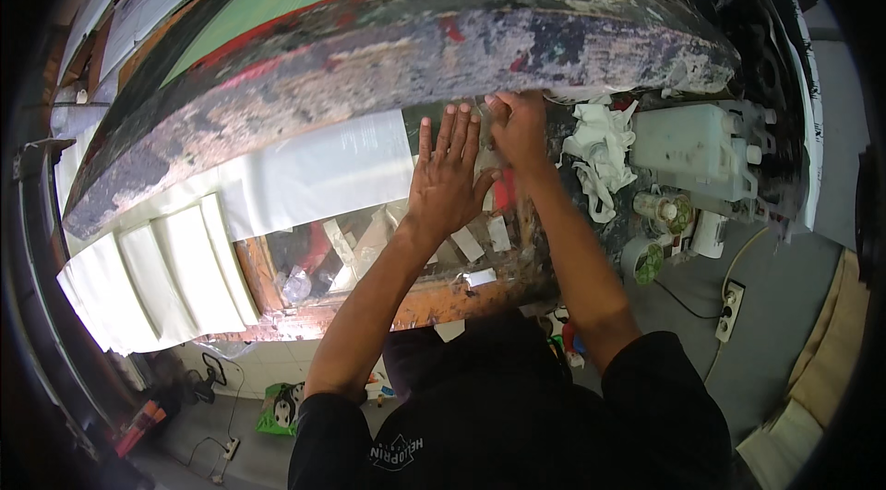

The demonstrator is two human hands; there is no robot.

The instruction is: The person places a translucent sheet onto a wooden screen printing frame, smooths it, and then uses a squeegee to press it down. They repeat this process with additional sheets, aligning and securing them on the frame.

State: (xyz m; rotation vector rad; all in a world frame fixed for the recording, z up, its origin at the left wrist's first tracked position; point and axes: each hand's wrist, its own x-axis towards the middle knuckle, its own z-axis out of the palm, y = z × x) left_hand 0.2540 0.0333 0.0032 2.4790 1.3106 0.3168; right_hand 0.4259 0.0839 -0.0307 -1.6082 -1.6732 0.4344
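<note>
A large screen-printing frame with a paint-stained edge and green mesh is raised over the worktable. My left hand lies flat with its fingers stretched out, beside the right end of a smooth white sheet. Close to the lower edge of the frame, my right hand has its fingers curled in; what they hold, if anything, is hidden. Under and around my left wrist, the tabletop bears several loose scraps of white tape. Folded white fabric hangs over the table's left end.
Right of my right arm are a crumpled white cloth, a translucent jerrycan and a small jar. A power strip with a cable lies on the floor at right. A green bag sits below the table.
</note>
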